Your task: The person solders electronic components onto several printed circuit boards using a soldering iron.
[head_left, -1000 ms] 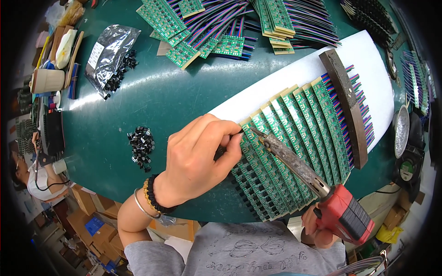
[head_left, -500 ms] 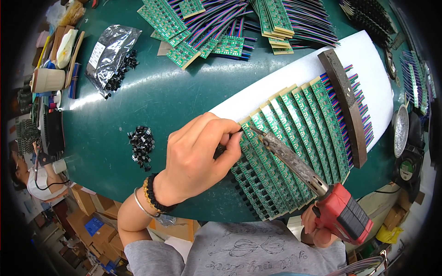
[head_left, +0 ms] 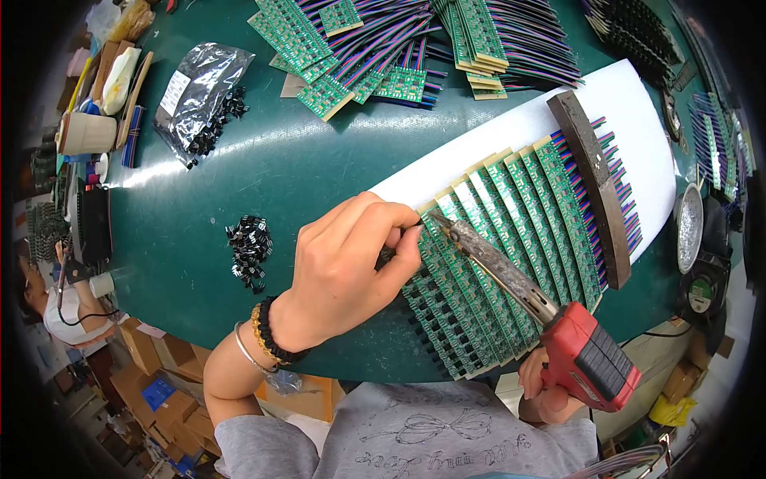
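1. The left hand (head_left: 347,267) is curled with fingertips pinched together on something thin at the near edge of a fanned row of green circuit boards (head_left: 511,239); what it pinches is too small to tell, perhaps solder wire.
2. The right hand (head_left: 546,391) is closed around the red grip of a soldering iron (head_left: 511,279), low in the picture, just above the person's grey shirt. The long dark barrel slants up and left across the boards, its tip meeting the left fingertips.
3. The boards lie overlapped on a white sheet (head_left: 622,112). A dark curved bar (head_left: 594,184) lies across their far ends, where coloured wires stick out.
4. Risk, as a judgement: the tip sits almost against the left fingers, so a small slip could burn them. The barrel lies very low over the neighbouring boards, and could scorch them if it dips.
5. A nudge to one overlapped board could shift the whole fan.
6. Room to move: left of the hands the green surface (head_left: 303,160) lies open, broken only by a small heap of black parts (head_left: 249,249) and, further off, a shiny bag (head_left: 199,88) spilling more.
7. The near edge of the surface runs just under the boards, so little room remains there. More stacked boards with wires (head_left: 383,48) crowd the far side, and a metal dish (head_left: 690,227) sits at the right.
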### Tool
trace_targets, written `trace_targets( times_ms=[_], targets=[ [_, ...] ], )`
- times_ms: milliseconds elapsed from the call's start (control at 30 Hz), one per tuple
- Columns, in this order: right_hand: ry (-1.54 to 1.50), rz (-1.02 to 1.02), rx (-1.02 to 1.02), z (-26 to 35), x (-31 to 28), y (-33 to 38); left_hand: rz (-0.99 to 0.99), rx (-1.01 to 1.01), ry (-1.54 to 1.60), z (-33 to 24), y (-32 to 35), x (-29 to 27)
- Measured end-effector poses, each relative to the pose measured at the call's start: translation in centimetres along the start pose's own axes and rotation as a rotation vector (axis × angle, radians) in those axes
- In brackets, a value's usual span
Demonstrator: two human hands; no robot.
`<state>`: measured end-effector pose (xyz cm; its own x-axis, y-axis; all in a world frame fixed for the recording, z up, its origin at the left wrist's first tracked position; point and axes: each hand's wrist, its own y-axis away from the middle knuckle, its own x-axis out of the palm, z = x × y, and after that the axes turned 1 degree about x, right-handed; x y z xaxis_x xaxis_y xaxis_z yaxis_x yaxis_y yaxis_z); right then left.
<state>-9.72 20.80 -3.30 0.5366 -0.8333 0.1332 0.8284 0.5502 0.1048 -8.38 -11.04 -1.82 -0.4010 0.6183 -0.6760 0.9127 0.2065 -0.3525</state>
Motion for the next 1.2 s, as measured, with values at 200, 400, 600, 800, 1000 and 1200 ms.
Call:
trace_targets(
  times_ms=[200,400,600,800,1000,1200],
  targets=[
    [0.002,-0.063,-0.050,-0.6,0.2,0.6,0.001,0.008,-0.004,0.2,0.0,0.3],
    [0.040,0.081,-0.190,-0.4,0.2,-0.6,-0.012,0.021,-0.012,0.0,-0.1,0.2],
    [-0.154,0.099,-0.106,-0.2,1.4,-0.1,-0.045,0.037,-0.026,0.6,0.6,0.3],
    [-0.031,-0.050,-0.118,0.4,2.5,0.8,-0.105,0.106,-0.106,-0.5,0.7,0.5],
    [0.011,-0.086,-0.063,0.4,3.1,0.6,-0.140,0.060,-0.132,-0.3,1.1,0.6],
    [-0.022,-0.112,0.017,1.8,3.4,-0.1,-0.136,0.045,-0.082,0.1,0.7,1.1]
  ],
)
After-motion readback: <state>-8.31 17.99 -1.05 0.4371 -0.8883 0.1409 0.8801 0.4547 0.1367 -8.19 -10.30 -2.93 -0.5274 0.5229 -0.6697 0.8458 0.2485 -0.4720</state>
